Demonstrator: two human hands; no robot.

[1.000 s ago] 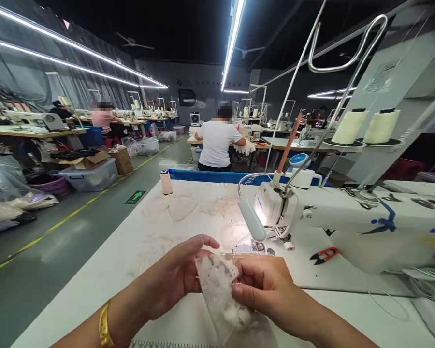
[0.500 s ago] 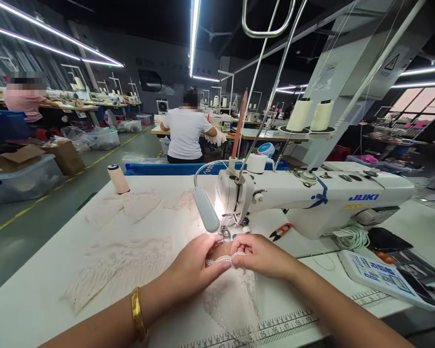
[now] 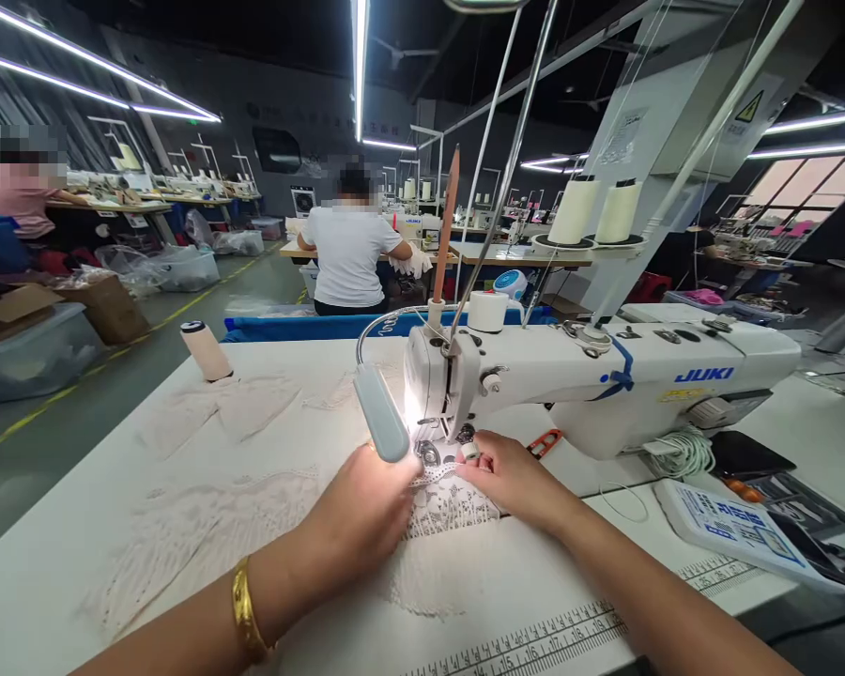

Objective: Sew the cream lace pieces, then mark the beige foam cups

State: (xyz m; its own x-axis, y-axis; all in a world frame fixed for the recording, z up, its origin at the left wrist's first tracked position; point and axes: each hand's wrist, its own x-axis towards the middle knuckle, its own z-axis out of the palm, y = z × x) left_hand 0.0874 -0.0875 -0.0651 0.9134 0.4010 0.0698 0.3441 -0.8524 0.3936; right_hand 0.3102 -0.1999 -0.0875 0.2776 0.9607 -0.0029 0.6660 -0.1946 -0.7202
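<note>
A strip of white lace [image 3: 451, 502] hangs between my hands in front of the sewing machine's needle area. My left hand [image 3: 370, 498], a gold bangle at its wrist, is closed on the lace's left end beside the grey lamp [image 3: 381, 413]. Pinched on the right end of the lace is my right hand [image 3: 511, 474], close to the presser foot of the white sewing machine [image 3: 528, 361]. Other pale lace pieces [image 3: 204, 526] lie flat on the table to the left.
A peach thread cone [image 3: 207, 352] stands at the table's back left. Red-handled snips [image 3: 545, 443] lie under the machine arm. A white box [image 3: 739, 530] and coiled cord [image 3: 680, 455] are at the right. A person in a white shirt [image 3: 352, 253] sits ahead.
Both hands have moved slightly toward the machine, and the lace is now spread out below its edge, its pattern showing. The camera view has shifted a little.
</note>
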